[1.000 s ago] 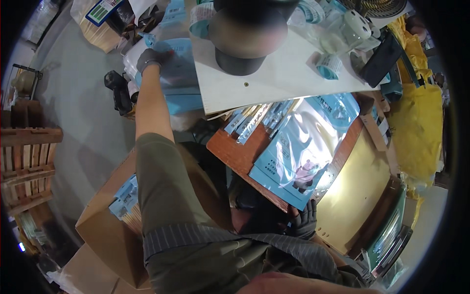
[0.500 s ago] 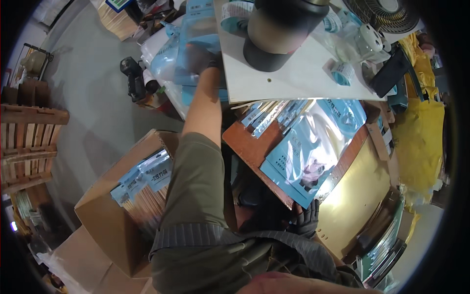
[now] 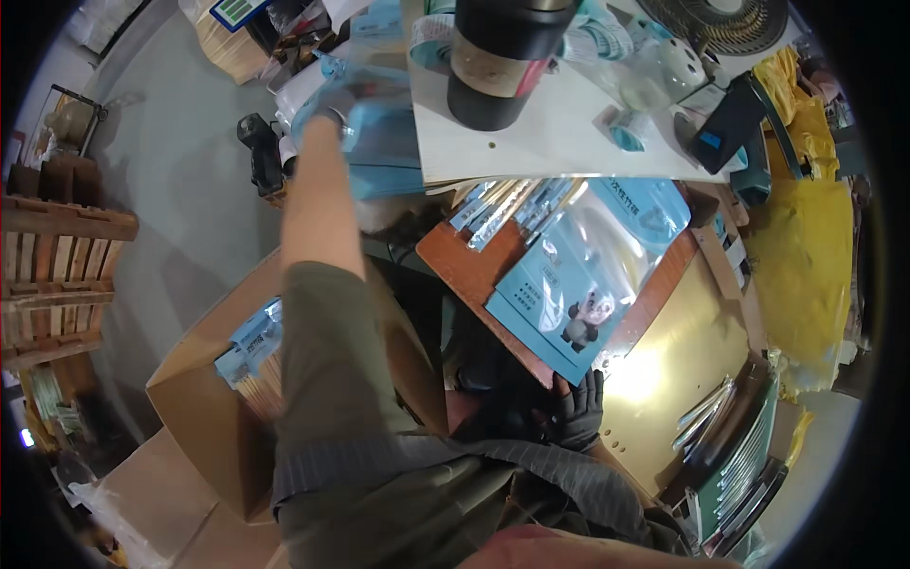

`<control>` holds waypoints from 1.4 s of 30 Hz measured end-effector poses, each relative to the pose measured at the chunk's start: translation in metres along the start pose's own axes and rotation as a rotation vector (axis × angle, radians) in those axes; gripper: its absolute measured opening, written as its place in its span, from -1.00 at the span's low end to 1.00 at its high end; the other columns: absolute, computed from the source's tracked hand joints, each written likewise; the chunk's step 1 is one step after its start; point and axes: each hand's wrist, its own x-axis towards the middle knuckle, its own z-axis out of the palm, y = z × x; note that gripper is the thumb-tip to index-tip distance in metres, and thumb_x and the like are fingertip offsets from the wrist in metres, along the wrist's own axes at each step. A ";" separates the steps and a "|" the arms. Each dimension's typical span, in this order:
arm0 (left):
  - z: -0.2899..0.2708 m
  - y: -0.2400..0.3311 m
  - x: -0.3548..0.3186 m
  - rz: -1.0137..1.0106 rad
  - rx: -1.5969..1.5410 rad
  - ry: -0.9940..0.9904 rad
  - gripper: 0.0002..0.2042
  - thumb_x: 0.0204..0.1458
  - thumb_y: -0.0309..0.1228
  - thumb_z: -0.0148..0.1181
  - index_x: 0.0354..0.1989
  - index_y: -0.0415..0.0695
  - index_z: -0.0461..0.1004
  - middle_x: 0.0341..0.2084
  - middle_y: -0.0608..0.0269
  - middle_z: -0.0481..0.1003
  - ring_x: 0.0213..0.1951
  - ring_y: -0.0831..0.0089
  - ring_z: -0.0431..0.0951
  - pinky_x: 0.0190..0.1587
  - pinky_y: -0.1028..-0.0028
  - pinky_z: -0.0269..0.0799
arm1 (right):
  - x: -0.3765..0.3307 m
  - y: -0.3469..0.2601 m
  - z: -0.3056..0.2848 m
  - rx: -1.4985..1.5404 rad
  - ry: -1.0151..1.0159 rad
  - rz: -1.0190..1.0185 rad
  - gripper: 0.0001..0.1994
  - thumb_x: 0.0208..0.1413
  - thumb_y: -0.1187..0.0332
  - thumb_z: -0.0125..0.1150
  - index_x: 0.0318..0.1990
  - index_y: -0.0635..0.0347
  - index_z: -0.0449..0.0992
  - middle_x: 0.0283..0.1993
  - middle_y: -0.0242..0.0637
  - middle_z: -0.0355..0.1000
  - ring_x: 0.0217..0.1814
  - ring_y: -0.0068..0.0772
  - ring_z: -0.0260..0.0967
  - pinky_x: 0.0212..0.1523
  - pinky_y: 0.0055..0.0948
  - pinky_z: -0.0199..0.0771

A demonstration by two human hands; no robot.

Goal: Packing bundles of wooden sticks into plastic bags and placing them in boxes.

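Note:
At the upper left, my left hand (image 3: pixel 334 116) is over the blue plastic bags (image 3: pixel 384 175) beside the white table; motion smears it and its fingers cannot be made out. My right hand (image 3: pixel 576 413), in a dark glove, has its fingers stretched out by the lower corner of a flat blue pouch (image 3: pixel 543 310). This pouch has a clear window and a panda print, and lies slantwise on a reddish-brown board (image 3: pixel 460 258). Thin wrapped sticks, seemingly chopsticks (image 3: pixel 500 216), lie at the board's far side.
A cardboard box (image 3: pixel 190 431) at my left holds packs of chopsticks (image 3: pixel 254 356). On the white table (image 3: pixel 559 156) stand a dark tumbler (image 3: pixel 493 71), a fan (image 3: pixel 720 21) and label rolls. A brass-coloured metal sheet (image 3: pixel 664 398) and a yellow sack (image 3: pixel 806 284) are at the right.
My left hand and forearm have moved left over the blue bags. The view has shifted a little, and more of the metal sheet and its wrapped sticks shows. My right hand stays by the pouch corner.

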 end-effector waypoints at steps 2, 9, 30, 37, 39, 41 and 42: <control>-0.072 0.033 -0.001 -0.030 0.260 -0.008 -0.49 -0.16 -0.09 0.32 -0.07 -0.18 0.52 -0.16 0.15 0.52 -0.15 0.36 0.47 -0.03 0.41 0.31 | 0.002 0.001 0.000 0.022 0.021 -0.019 -0.23 -0.16 -0.02 0.28 0.22 0.16 0.24 0.20 0.09 0.18 0.26 0.24 0.09 0.22 0.25 -0.01; -0.176 0.242 -0.161 0.030 0.635 -0.024 -0.53 -0.18 -0.09 0.34 -0.24 -0.28 0.57 -0.36 0.17 0.56 -0.34 0.35 0.52 -0.22 0.38 0.39 | -0.009 0.004 0.001 0.008 0.130 -0.038 -0.24 -0.07 -0.07 0.18 0.24 0.20 0.21 0.19 0.11 0.18 0.24 0.25 0.10 0.26 0.21 -0.03; 0.113 0.401 -0.514 -0.112 -0.761 -0.981 -0.54 0.16 -0.04 -0.06 -0.04 -0.21 0.43 -0.31 0.18 0.53 -0.27 0.35 0.52 -0.18 0.22 0.46 | -0.091 0.089 -0.151 1.646 0.490 0.090 -0.56 0.07 0.14 0.23 0.01 0.26 0.44 -0.07 -0.26 0.47 -0.05 -0.46 0.39 -0.08 -0.54 0.41; 0.296 0.203 -0.536 0.779 0.638 -0.588 -0.37 -0.04 0.03 0.17 0.07 -0.23 0.33 -0.18 -0.09 0.45 -0.11 -0.02 0.44 0.00 0.20 0.32 | -0.132 0.174 -0.042 0.598 0.609 1.007 -0.44 -0.15 0.07 0.33 -0.01 0.23 0.45 -0.10 -0.06 0.47 -0.04 -0.08 0.43 0.00 -0.25 0.40; 0.297 0.168 -0.572 0.894 0.519 -0.393 -0.34 -0.14 -0.07 0.31 0.08 -0.24 0.32 -0.16 -0.09 0.43 -0.11 -0.02 0.44 -0.03 0.17 0.33 | -0.136 0.159 -0.038 0.458 0.520 1.066 -0.42 -0.13 0.09 0.31 0.05 0.17 0.39 -0.01 0.01 0.39 0.03 0.08 0.36 0.09 -0.16 0.32; 0.292 0.162 -0.588 0.924 0.487 -0.326 -0.39 -0.12 -0.08 0.30 0.02 -0.25 0.34 -0.21 -0.08 0.46 -0.16 -0.02 0.47 -0.08 0.18 0.36 | -0.145 0.146 -0.037 0.011 0.799 0.828 -0.41 -0.09 0.09 0.29 0.09 0.18 0.34 0.06 0.01 0.33 0.06 0.04 0.34 0.14 -0.18 0.27; 0.290 0.162 -0.592 0.960 0.454 -0.240 -0.44 -0.09 -0.08 0.29 -0.04 -0.26 0.35 -0.25 -0.06 0.48 -0.21 -0.01 0.50 -0.13 0.19 0.39 | -0.150 0.142 -0.039 0.008 0.787 0.821 -0.41 -0.09 0.09 0.29 0.09 0.18 0.34 0.06 0.01 0.33 0.06 0.04 0.34 0.14 -0.18 0.27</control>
